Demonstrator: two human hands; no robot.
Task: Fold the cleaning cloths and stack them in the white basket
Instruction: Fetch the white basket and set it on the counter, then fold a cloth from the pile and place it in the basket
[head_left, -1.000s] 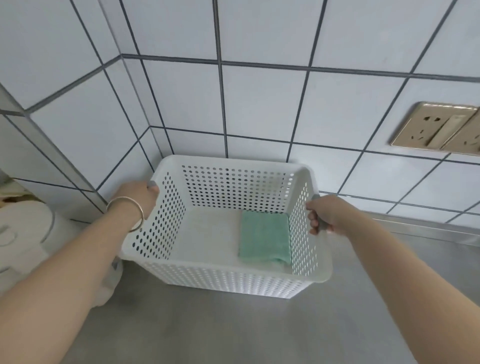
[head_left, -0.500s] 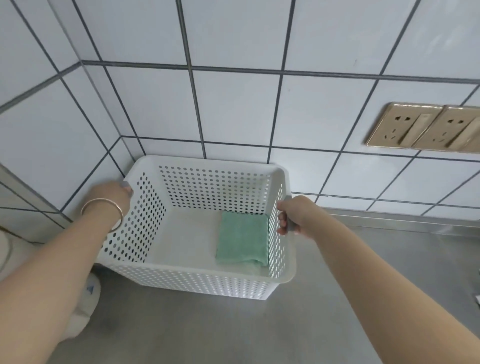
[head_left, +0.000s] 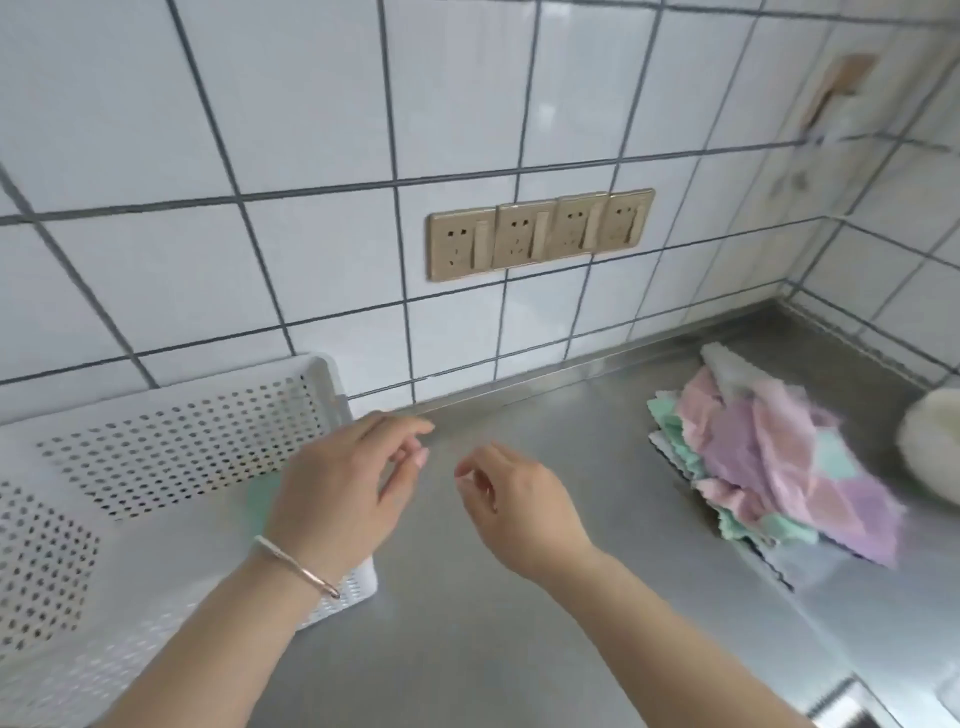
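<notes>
Head view showed the steel table (head_left: 519, 623) with the basket (head_left: 171, 447) at the left, a bit of green cloth (head_left: 262, 493) peeking out inside. The cloths (head_left: 769, 467) lay in a messy pile well to the right. Both the left hand (head_left: 353, 488) and right hand (head_left: 519, 499) hung loose over the table, holding nothing. Grabbing the pile fast could drag several cloths at once, or push some off toward the round white thing (head_left: 930, 447).
</notes>
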